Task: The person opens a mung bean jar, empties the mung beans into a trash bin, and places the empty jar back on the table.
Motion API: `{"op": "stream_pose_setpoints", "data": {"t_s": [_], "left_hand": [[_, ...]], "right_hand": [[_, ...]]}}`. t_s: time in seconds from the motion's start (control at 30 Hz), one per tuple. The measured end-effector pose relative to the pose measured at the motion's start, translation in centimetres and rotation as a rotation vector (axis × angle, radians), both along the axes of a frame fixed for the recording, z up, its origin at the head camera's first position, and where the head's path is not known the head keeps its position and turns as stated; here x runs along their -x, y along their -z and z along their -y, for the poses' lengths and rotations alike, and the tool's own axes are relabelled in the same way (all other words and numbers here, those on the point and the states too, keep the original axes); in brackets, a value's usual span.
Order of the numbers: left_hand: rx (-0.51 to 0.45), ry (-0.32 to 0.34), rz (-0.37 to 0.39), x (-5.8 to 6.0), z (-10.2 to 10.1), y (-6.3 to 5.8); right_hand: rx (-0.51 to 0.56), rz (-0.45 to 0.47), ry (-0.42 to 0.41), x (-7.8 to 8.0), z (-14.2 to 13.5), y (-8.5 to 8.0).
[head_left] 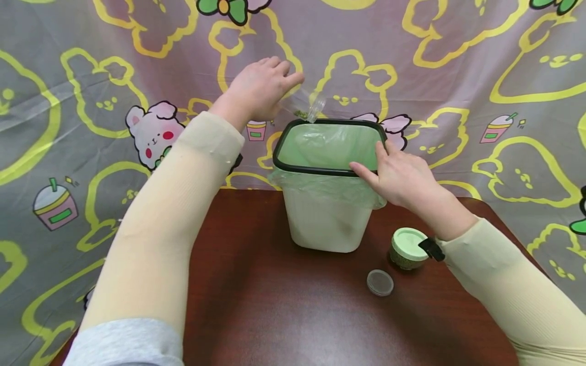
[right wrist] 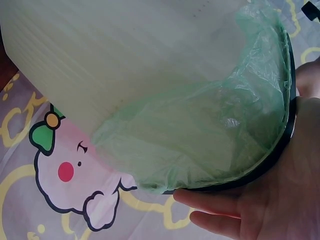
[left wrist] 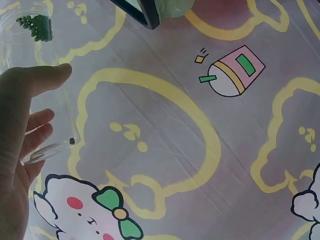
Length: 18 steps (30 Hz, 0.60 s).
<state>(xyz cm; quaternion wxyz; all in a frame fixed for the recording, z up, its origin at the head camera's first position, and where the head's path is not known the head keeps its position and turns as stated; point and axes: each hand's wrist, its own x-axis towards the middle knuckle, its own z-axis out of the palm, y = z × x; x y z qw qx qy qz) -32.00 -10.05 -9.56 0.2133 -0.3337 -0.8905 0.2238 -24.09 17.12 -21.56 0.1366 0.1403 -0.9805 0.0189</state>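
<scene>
My left hand [head_left: 263, 91] grips a clear plastic jar [head_left: 316, 108], tilted mouth-down above the left back rim of a white trash bin [head_left: 327, 223]. Small green grains [left wrist: 37, 27] are gathered near the jar's mouth, and a single dark one lies by its base. My right hand [head_left: 403, 170] rests on the bin's black rim [head_left: 316, 170] at the right front corner, thumb and fingers extended. Folded over the rim is a green plastic liner [right wrist: 200, 135]; the bin's bottom is hidden.
On the brown table [head_left: 256, 305], a small round jar with a pale green lid [head_left: 409, 244] stands near my right forearm. A clear round lid [head_left: 380, 282] lies flat beside it. Behind the bin hangs a patterned curtain [head_left: 183, 30].
</scene>
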Motion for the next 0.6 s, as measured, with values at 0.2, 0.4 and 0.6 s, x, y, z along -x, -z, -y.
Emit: {"op": "stream_pose_setpoints", "data": {"t_s": [0.2, 0.4, 0.6], "left_hand": [[0.007, -0.004, 0.015, -0.07, -0.16, -0.14], [-0.128, 0.053, -0.029, -0.33, 0.25, -0.28], [-0.013, 0.045, -0.013, -0.19, 0.16, 0.12]], "right_hand": [[0.005, 0.0, 0.004, -0.05, -0.07, 0.0], [0.0, 0.002, -0.005, -0.04, -0.04, 0.05], [0.002, 0.0, 0.001, -0.04, -0.01, 0.07]]}}
